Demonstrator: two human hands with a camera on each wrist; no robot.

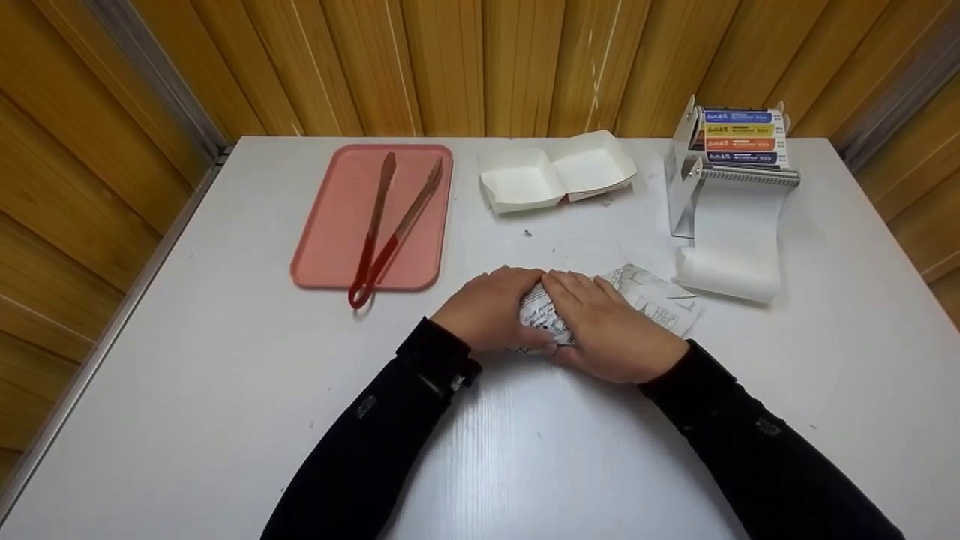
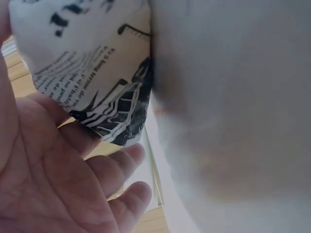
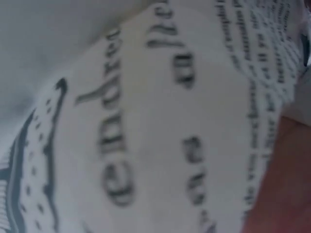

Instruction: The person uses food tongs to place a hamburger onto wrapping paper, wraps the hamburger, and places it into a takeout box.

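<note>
A rounded bundle (image 1: 541, 311) in white food-wrapping paper with black print lies on the table between both hands. My left hand (image 1: 489, 309) cups its left side, thumb along the near edge. From the right, my right hand (image 1: 611, 330) grips it with the fingers laid over the top. A loose end of the printed paper (image 1: 660, 296) spreads out beyond the right hand. In the left wrist view, bent fingers (image 2: 104, 172) lie against the printed wrapper (image 2: 92, 73). Large lettering on the wrapper (image 3: 146, 121) fills the right wrist view. The paper hides what is inside.
A pink tray (image 1: 322, 232) holds tongs (image 1: 375, 259) with red handles at the back left. An open white paper box (image 1: 559, 176) stands behind the hands. Back right is a small rack (image 1: 682, 187) with coloured strips and an unrolled white paper sheet (image 1: 739, 217).
</note>
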